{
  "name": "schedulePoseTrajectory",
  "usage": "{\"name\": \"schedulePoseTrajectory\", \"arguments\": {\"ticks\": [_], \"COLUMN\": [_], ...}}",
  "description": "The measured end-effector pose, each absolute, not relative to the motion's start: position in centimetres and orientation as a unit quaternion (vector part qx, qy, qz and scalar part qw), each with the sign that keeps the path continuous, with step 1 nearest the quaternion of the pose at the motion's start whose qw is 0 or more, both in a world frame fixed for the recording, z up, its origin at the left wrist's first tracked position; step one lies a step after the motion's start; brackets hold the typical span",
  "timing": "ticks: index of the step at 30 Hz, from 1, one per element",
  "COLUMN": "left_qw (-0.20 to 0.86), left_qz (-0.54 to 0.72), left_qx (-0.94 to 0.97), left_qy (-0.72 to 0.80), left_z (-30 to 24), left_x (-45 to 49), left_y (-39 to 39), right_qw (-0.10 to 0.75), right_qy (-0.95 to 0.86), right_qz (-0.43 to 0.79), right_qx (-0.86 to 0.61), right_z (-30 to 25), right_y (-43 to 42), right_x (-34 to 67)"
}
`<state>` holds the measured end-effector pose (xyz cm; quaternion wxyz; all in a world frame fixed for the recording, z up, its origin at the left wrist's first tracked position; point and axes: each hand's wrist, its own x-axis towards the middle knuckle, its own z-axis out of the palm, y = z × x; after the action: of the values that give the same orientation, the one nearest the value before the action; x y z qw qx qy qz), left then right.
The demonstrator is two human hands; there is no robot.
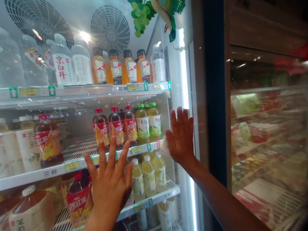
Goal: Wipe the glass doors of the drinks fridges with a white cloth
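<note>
My left hand (109,183) lies flat on the glass door (79,128) of a drinks cooler, fingers spread, with nothing in it. It covers the front of the shelves with red-capped iced tea bottles (116,126). My right hand (181,136) is also flat against the glass near the door's right edge, fingers stretched upward. A small white scrap, maybe a wipe or paper (164,149), shows under the heel of its palm. Green tea bottles (148,122) stand just left of it behind the glass.
Several shelves hold bottles: water and orange drinks (121,69) on top, pale yellow bottles (149,175) lower down. A lit strip and dark frame (211,96) border the door on the right. Beyond it is another glass case (267,144) with blurred packaged goods.
</note>
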<state>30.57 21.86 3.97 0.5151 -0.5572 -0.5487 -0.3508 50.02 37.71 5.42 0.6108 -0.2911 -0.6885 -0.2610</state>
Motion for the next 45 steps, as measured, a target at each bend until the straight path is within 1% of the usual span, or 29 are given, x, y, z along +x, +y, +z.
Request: {"name": "schedulePoseTrajectory", "arguments": {"ticks": [5,7,10,12,14,17,19,21,26,30,32,34,36,38,40,43,45], "left_qw": [0.506,0.508,0.51,0.512,0.513,0.514,0.514,0.509,0.506,0.494,0.483,0.502,0.535,0.556,0.566,0.564,0.553], "left_qz": [-0.356,-0.359,-0.366,-0.367,-0.365,-0.365,-0.368,-0.373,-0.413,-0.442,-0.451,-0.424,-0.365,-0.318,-0.301,-0.312,-0.36], "left_qx": [-0.566,-0.567,-0.563,-0.557,-0.551,-0.541,-0.539,-0.54,-0.565,-0.616,-0.628,-0.616,-0.583,-0.548,-0.535,-0.564,-0.588], "left_qy": [-0.544,-0.54,-0.537,-0.541,-0.548,-0.556,-0.557,-0.556,-0.504,-0.426,-0.411,-0.435,-0.491,-0.537,-0.55,-0.516,-0.468], "left_z": [3.8,3.9,4.0,4.0,3.9,3.3,3.0,2.9,3.7,4.7,5.0,5.2,5.3,5.4,5.4,5.3,5.1], "left_x": [29.9,29.6,28.8,28.0,26.7,24.3,22.7,21.3,18.3,15.9,15.0,14.6,14.8,15.4,16.0,16.1,15.8], "left_y": [21.3,21.0,20.4,19.7,18.7,16.9,15.9,14.8,11.6,9.8,10.0,10.8,11.6,12.2,12.5,12.4,12.2], "right_qw": [0.597,0.591,0.604,0.614,0.606,0.571,0.559,0.569,0.603,0.619,0.65,0.68,0.679,0.662,0.663,0.69,0.673], "right_qy": [-0.703,-0.708,-0.695,-0.687,-0.7,-0.737,-0.749,-0.75,-0.754,-0.771,-0.755,-0.73,-0.722,-0.719,-0.71,-0.704,-0.734], "right_qz": [-0.278,-0.279,-0.271,-0.265,-0.262,-0.285,-0.293,-0.283,-0.226,-0.142,-0.088,-0.061,-0.088,-0.143,-0.156,-0.1,-0.053], "right_qx": [-0.269,-0.267,-0.281,-0.285,-0.274,-0.224,-0.199,-0.185,-0.128,-0.046,-0.012,-0.032,-0.099,-0.157,-0.177,-0.132,-0.077], "right_z": [-0.7,-0.1,4.2,5.8,4.8,0.7,-0.5,0.8,7.3,7.9,7.3,6.7,6.3,6.0,5.8,6.0,6.6], "right_y": [35.6,35.2,34.8,34.0,32.5,29.7,27.9,26.2,21.2,17.7,17.4,18.2,19.8,21.5,22.6,21.8,20.2], "right_x": [48.2,47.5,46.3,44.9,43.1,39.9,37.5,35.0,27.4,22.8,22.7,24.1,26.5,28.8,30.2,30.2,29.1]}}
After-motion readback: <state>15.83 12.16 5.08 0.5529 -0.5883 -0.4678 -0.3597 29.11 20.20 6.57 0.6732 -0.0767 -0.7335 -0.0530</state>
